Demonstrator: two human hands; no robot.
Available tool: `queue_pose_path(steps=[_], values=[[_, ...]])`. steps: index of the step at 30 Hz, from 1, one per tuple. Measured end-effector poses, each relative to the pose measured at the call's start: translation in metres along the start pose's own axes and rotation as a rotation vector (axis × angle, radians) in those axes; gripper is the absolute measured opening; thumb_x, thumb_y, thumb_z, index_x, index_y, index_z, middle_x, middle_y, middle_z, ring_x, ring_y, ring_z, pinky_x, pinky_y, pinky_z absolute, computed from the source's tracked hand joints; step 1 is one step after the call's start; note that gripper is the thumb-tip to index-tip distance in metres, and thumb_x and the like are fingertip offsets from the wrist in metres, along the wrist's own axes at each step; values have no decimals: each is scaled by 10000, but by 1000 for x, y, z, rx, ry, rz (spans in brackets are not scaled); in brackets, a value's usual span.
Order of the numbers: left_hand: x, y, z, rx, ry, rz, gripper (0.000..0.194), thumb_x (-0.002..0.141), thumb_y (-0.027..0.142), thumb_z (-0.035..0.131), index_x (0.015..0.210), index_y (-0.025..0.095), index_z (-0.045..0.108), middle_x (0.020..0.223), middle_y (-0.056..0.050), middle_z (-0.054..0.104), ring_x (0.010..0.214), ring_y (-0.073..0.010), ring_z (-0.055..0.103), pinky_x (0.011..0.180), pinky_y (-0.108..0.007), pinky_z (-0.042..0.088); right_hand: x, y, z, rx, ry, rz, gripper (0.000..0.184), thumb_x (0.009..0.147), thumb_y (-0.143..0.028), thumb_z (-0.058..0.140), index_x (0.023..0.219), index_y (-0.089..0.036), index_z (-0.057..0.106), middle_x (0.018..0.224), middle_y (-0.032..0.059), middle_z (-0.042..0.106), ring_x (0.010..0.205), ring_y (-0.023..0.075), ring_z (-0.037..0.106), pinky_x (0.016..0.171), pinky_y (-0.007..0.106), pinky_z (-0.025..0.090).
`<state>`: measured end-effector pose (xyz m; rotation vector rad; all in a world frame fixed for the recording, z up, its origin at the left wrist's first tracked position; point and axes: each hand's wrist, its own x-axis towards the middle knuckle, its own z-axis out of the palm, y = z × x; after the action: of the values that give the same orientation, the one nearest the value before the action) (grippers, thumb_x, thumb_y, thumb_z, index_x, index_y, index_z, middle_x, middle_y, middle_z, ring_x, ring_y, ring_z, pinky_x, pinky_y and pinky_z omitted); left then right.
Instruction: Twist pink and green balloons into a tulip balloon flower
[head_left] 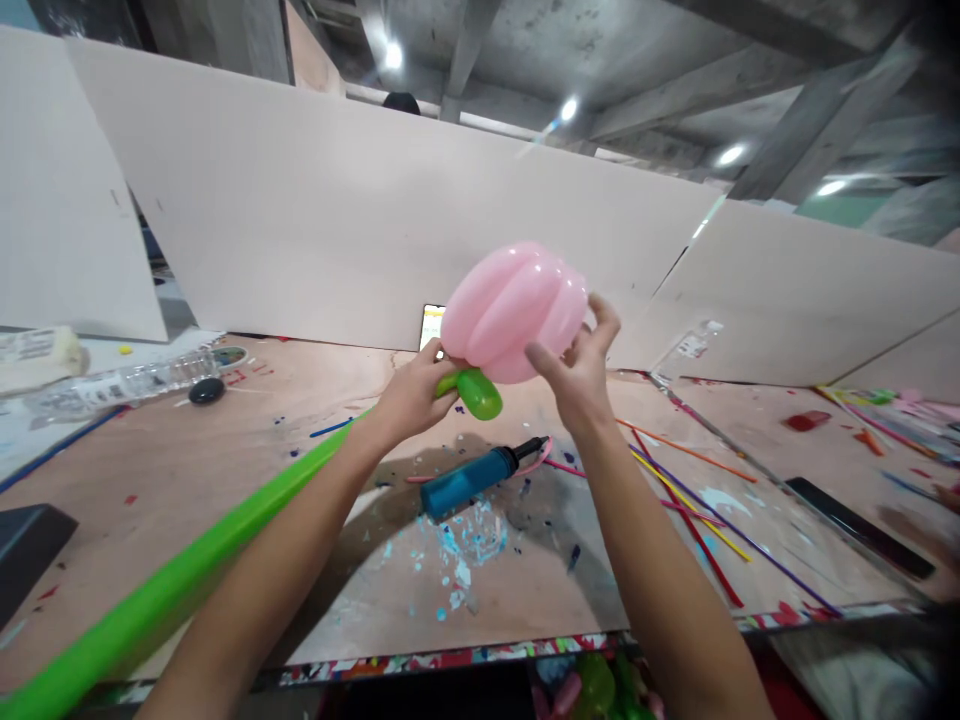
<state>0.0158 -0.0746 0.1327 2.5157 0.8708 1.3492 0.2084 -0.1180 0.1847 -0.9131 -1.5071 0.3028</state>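
Pink and glossy, the balloon cluster is a bundle of several plump, side-by-side lobes twisted together, with bright highlights running along each ridge. It is held up in the air above the counter, in front of the pale partition board. Its long axis runs slantwise, from lower left up to upper right, and the lobes lie along that same line.

Under its lower left end sits a green balloon: one short, rounded bubble just below the pink lobes, then a long straight tube that runs down and to the left, past the forearm, to the bottom left corner of the view.

The left hand is closed around the joint where green meets pink, fingers curled over the twist. The right hand is half open, its thumb and fingertips pressed against the right side of the pink lobes, cupping rather than clenching.

On the paint-flecked counter below lies a blue hand pump, its black nozzle pointing up and right. To its right are scattered thin uninflated balloons in red, yellow, orange and purple. A clear plastic bottle lies on its side at far left, with a small dark round object just beside it.
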Motion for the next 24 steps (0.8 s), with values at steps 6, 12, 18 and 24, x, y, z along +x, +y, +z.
queue_pose_path(steps=[6,12,18,24], values=[[2,-3,-11,-113,56,16,290,859,195,563,1131,244,651,1142,-86,550,1045,-213,570,907,-384,489,16,4,-4,115,45,20,758,688,-379,708,1330,-293,314,1256,83,471,1177,272,488,952,453,462],[6,-11,-10,-299,181,-90,182,881,213,535,996,225,677,1037,-74,553,985,-181,575,880,-348,496,0,28,-2,139,123,23,715,727,-403,639,1347,-287,302,1234,79,504,1141,240,504,916,434,492],[7,-14,-11,-306,290,-142,198,817,109,545,923,230,660,1022,-70,589,971,-187,579,871,-366,503,-21,19,3,111,185,7,742,727,-396,646,1364,-304,277,1236,78,502,1150,241,509,932,440,488],[9,-3,-9,-292,420,-184,97,802,145,593,858,212,636,994,-54,597,937,-178,578,832,-339,505,-52,-7,7,38,248,41,820,733,-331,667,1403,-307,195,1282,101,449,1222,253,463,994,461,447]])
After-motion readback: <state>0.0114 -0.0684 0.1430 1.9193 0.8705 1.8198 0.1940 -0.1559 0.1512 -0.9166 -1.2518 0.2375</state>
